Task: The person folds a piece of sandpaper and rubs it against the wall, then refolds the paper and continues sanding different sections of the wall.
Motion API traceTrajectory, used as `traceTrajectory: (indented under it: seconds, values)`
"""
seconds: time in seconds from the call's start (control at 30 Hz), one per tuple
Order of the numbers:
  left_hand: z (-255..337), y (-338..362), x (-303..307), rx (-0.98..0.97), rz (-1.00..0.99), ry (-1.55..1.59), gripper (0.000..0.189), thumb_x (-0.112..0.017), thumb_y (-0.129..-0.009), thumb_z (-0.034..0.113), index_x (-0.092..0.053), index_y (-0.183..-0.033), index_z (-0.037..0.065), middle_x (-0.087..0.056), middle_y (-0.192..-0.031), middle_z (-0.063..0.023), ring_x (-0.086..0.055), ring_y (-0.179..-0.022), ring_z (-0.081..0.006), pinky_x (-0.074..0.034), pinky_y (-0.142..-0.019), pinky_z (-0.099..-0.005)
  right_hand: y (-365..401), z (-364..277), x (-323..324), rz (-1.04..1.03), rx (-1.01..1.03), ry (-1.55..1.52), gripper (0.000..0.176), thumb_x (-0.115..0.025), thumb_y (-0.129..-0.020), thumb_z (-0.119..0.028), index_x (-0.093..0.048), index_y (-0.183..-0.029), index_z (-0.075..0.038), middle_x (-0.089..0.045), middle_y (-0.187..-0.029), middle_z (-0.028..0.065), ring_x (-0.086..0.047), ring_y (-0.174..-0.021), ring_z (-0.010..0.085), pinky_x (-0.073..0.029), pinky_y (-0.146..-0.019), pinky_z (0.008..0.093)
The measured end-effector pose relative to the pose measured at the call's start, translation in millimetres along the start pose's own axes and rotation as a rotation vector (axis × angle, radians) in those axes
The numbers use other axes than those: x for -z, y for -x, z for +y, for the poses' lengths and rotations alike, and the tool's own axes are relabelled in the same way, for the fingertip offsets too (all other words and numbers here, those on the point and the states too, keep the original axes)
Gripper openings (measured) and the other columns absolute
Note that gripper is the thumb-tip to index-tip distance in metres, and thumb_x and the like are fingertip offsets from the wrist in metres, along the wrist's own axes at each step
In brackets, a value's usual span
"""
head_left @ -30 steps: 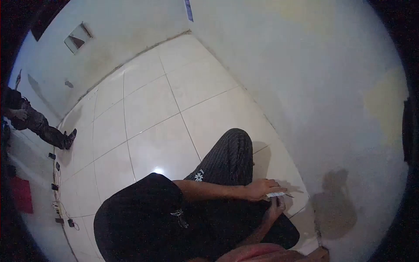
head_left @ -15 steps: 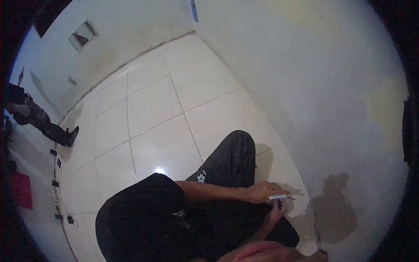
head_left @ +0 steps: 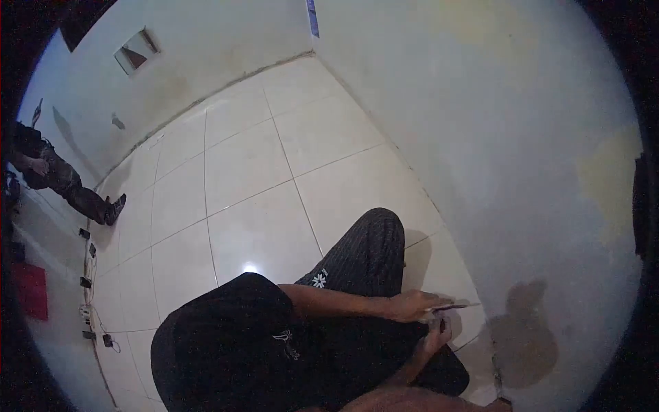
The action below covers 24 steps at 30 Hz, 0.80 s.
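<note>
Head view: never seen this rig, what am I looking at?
No robot here: a seated person wears one camera on the head, aimed forward and down. Everything comes from that view. The left hand seems to hold a thin item, too blurred to name; the right hand is right by it, contact unclear. Below is a tiled floor. Small black items with cables lie along the far-left wall, near another person.

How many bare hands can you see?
3: left hand, right hand, both at lower right, and far left, one hand of the dark-clothed person, whose other may be hidden.
</note>
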<state>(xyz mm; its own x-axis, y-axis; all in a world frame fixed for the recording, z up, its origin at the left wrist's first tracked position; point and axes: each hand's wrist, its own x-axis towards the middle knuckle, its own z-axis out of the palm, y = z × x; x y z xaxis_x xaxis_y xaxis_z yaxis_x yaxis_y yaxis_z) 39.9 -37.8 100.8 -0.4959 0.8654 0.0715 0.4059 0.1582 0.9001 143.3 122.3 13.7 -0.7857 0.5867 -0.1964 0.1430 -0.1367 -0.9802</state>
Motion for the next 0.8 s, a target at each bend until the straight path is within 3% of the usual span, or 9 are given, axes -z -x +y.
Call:
traceTrajectory:
  seconds: [0.17,0.23,0.37,0.53,0.6,0.67,0.7,0.73,0.8]
  values:
    - [-13,6,-25,-0.244,-0.035,-0.378,0.074,-0.058,-0.078,0.002,-0.029,-0.146,0.012,-0.032,-0.148,-0.0154,-0.037,-0.133,-0.0369,-0.036,-0.109,-0.0457,7,6,-6,0.032,0.26,-0.184,0.029,-0.064,-0.084,-0.016,-0.06,-0.104,0.005,-0.064,-0.095,0.011,-0.059,-0.086,0.0185,-0.048,-0.077,0.0311]
    - [-17,4,-30,-0.29,-0.035,-0.425,0.075,-0.059,-0.077,0.002,-0.03,-0.145,0.012,-0.029,-0.15,-0.0146,-0.035,-0.134,-0.037,-0.035,-0.109,-0.0453,4,8,0,-0.127,0.482,0.107,0.032,-0.063,-0.081,-0.014,-0.058,-0.105,0.006,-0.063,-0.101,0.0147,-0.06,-0.09,0.0225,-0.049,-0.081,0.0346]
    - [-5,7,-13,-0.332,0.042,-0.269,0.068,-0.06,-0.08,0.003,-0.034,-0.142,0.009,-0.04,-0.142,-0.0174,-0.042,-0.129,-0.0361,-0.037,-0.107,-0.0457,8,1,-8,-0.114,0.402,-0.024,0.038,-0.062,-0.09,-0.025,-0.058,-0.104,0.01,-0.062,-0.101,0.0131,-0.059,-0.098,0.021,-0.048,-0.081,0.0326]
    - [-1,7,2,-0.275,0.09,-0.139,0.06,-0.064,-0.081,0.005,-0.041,-0.136,0.004,-0.05,-0.133,-0.0186,-0.049,-0.123,-0.0354,-0.041,-0.103,-0.0458,13,-29,-18,-0.044,0.134,0.207,0.016,-0.06,-0.089,-0.004,-0.058,-0.098,0.008,-0.061,-0.095,0.0087,-0.056,-0.089,0.0166,-0.047,-0.082,0.03]
    - [-5,4,12,-0.257,0.365,-0.119,0.062,-0.057,-0.081,0.0,-0.039,-0.14,0.008,-0.049,-0.136,-0.0161,-0.05,-0.123,-0.0339,-0.04,-0.101,-0.0434,10,-12,-25,0.026,0.214,0.184,0.016,-0.06,-0.089,-0.006,-0.059,-0.098,0.007,-0.061,-0.094,0.008,-0.056,-0.087,0.016,-0.047,-0.081,0.0297]
    - [14,-3,40,0.194,0.507,-0.11,0.041,-0.057,-0.088,0.001,-0.05,-0.128,-0.001,-0.059,-0.12,-0.0197,-0.056,-0.113,-0.027,-0.044,-0.094,-0.0367,15,-19,-31,0.056,0.32,0.147,0.016,-0.061,-0.089,-0.007,-0.059,-0.099,0.005,-0.06,-0.092,0.0066,-0.055,-0.085,0.0149,-0.047,-0.079,0.0288]
    - [27,-11,58,-0.092,0.673,-0.052,0.035,-0.049,-0.09,-0.003,-0.051,-0.126,-0.002,-0.06,-0.119,-0.0197,-0.057,-0.112,-0.0257,-0.044,-0.094,-0.035,23,-32,-32,0.03,0.34,0.142,0.017,-0.062,-0.089,-0.008,-0.06,-0.1,0.004,-0.06,-0.092,0.006,-0.055,-0.085,0.0143,-0.046,-0.079,0.0283]
    - [47,-22,69,-0.007,0.794,-0.07,0.035,-0.043,-0.091,-0.006,-0.052,-0.125,-0.002,-0.059,-0.121,-0.0199,-0.057,-0.112,-0.0267,-0.044,-0.094,-0.0353,27,-39,-34,0.033,0.259,0.132,0.019,-0.062,-0.088,-0.011,-0.061,-0.101,0.003,-0.062,-0.092,0.0075,-0.057,-0.084,0.0168,-0.047,-0.078,0.0298]
    - [30,-55,96,-0.305,0.922,-0.041,0.032,-0.037,-0.095,-0.003,-0.053,-0.122,-0.002,-0.06,-0.113,-0.0198,-0.058,-0.107,-0.0308,-0.044,-0.09,-0.0345,27,-48,-35,0.096,0.182,0.091,0.022,-0.063,-0.088,-0.014,-0.061,-0.103,0.002,-0.064,-0.092,0.0091,-0.06,-0.084,0.0193,-0.048,-0.078,0.0314]
